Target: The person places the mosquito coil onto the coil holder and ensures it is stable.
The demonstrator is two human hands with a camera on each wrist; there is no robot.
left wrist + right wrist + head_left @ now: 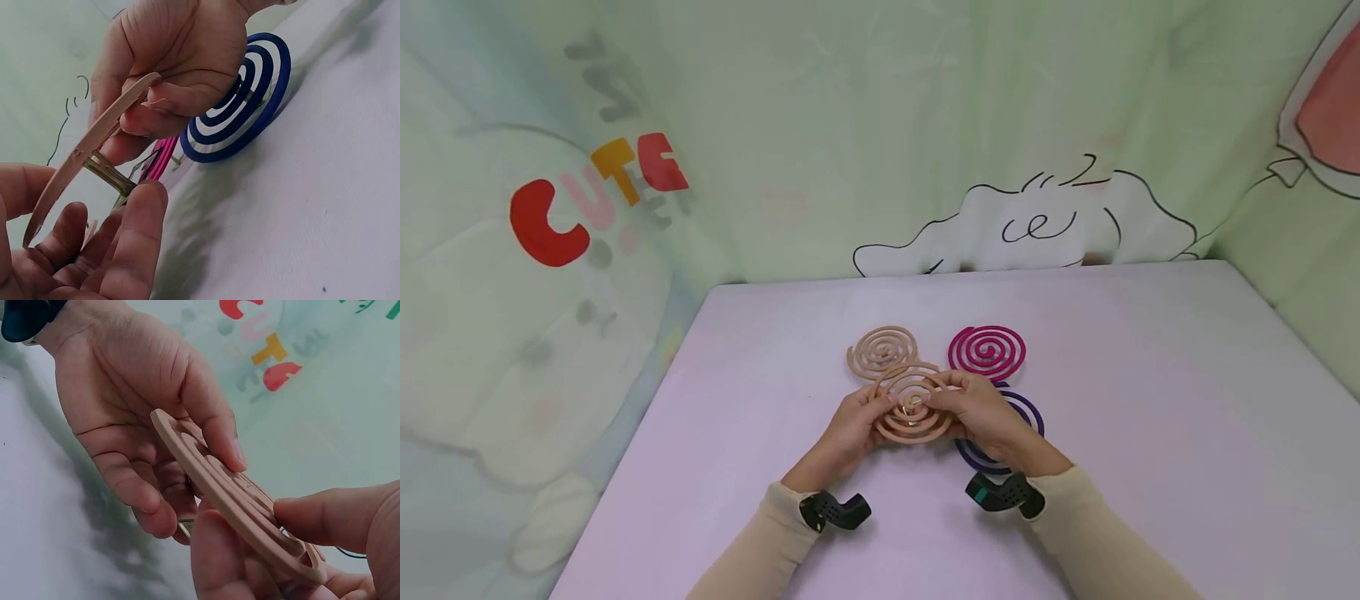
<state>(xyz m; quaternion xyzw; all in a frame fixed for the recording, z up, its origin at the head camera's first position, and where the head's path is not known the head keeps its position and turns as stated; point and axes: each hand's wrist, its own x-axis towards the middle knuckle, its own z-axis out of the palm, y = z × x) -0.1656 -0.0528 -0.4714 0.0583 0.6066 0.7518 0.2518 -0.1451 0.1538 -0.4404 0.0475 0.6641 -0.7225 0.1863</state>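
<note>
Both hands hold a tan mosquito coil (912,440) in the middle of the table. My left hand (852,427) pinches its left side, thumb near the centre. On the right side my right hand (988,410) grips it too, its thumb also near the centre. A small brass-coloured metal stand (107,173) juts from the coil's underside, beside the left fingertips in the left wrist view. A dark blue coil (281,75) is partly hidden by the right hand and forearm. Another tan coil (883,351) and a magenta coil (989,351) are just beyond the hands.
The pale table (1150,417) stretches to both sides of the hands. A printed curtain (820,133) hangs along its back and sides. Each wrist wears a black camera band.
</note>
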